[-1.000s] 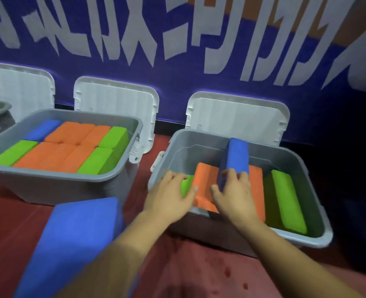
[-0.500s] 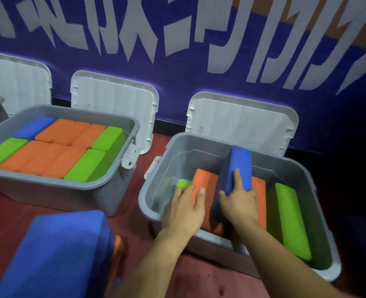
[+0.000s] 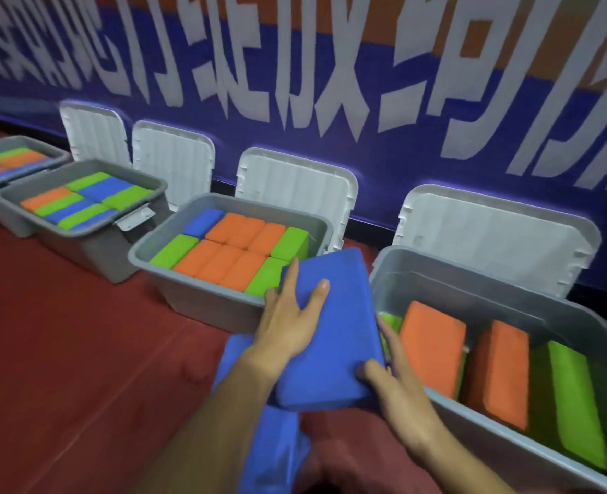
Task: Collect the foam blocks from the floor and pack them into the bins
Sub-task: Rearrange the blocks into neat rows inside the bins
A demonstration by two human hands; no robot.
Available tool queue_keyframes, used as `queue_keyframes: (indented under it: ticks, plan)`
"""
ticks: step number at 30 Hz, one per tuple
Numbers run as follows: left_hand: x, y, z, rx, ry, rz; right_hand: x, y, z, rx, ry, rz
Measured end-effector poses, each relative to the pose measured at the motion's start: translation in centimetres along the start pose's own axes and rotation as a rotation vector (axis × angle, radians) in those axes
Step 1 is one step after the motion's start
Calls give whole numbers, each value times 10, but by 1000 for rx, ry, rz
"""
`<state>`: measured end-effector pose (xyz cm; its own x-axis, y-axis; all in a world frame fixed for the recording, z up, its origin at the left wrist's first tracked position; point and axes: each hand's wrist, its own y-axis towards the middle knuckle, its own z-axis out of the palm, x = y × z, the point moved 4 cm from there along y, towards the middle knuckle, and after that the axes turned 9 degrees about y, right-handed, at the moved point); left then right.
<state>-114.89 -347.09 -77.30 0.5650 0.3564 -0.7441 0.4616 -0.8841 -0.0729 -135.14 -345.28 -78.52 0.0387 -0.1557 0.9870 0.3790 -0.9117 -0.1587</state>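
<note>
A large blue foam block point(image 3: 334, 315) is held tilted in the air over the left rim of the right grey bin point(image 3: 473, 276). My left hand point(image 3: 288, 322) lies flat on its top face with the fingers spread. My right hand point(image 3: 391, 379) pinches its near right corner, thumb on top and fingers underneath. Inside that bin stand two orange blocks point(image 3: 432, 347) and a green block point(image 3: 576, 404). More blue foam point(image 3: 259, 422) lies on the red floor under my forearms.
A middle bin point(image 3: 202, 301) packed with orange, green and blue blocks sits just left of the held block. Two more filled bins point(image 3: 92, 244) stand further left. White lids point(image 3: 295, 183) lean on the blue banner wall. Red floor point(image 3: 63, 351) spreads to the left.
The blue block stood on edge between the orange blocks in the right bin under my right hand. Now it is out of the bin, held by both hands over its left rim.
</note>
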Motion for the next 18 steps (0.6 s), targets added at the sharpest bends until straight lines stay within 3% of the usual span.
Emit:
queue_keyframes:
  ticks: [3,6,10,14,18]
  plan:
    - [42,-25,-36,-71,132,-116,-16,-18,46,82,-43,123]
    - [82,-56,-54,-126,288,-215,-41,-20,78,71,-237,136]
    - [112,-87,-52,-120,458,-284,-46,-29,96,113,-318,143]
    - [71,-78,-53,-303,531,-114,-5,-25,47,5,-494,67]
    - [-13,-40,3,-177,391,139,25,11,-36,-144,-628,47]
